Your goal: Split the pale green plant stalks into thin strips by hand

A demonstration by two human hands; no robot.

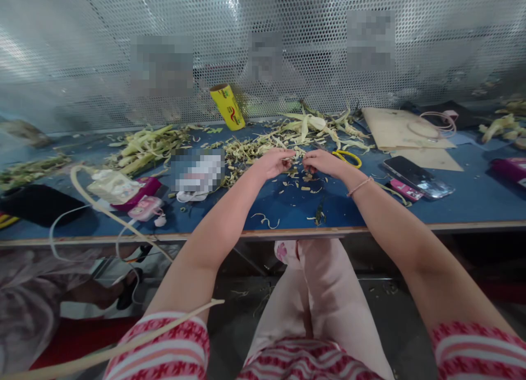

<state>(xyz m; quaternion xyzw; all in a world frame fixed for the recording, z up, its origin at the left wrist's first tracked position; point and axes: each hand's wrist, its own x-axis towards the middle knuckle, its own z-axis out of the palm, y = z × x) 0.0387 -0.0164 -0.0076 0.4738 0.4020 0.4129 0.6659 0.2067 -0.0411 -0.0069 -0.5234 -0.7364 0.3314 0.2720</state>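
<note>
My left hand (276,162) and my right hand (322,162) meet over the middle of the blue table (472,202). Together they pinch a thin pale plant strip (297,159) between their fingertips. Small cut bits (306,185) lie on the table just under the hands. A heap of pale shredded stalks (242,149) lies right behind my left hand. Yellow-handled scissors (349,157) rest just right of my right hand.
Green stalks (143,145) lie at back left, husk leaves (316,123) at back centre. A yellow roll (227,107) leans on the perforated metal wall. Cardboard (394,129), a phone (417,176), pink items (146,207) and a white cable (94,204) lie about. Another person's leg (98,292) shows lower left.
</note>
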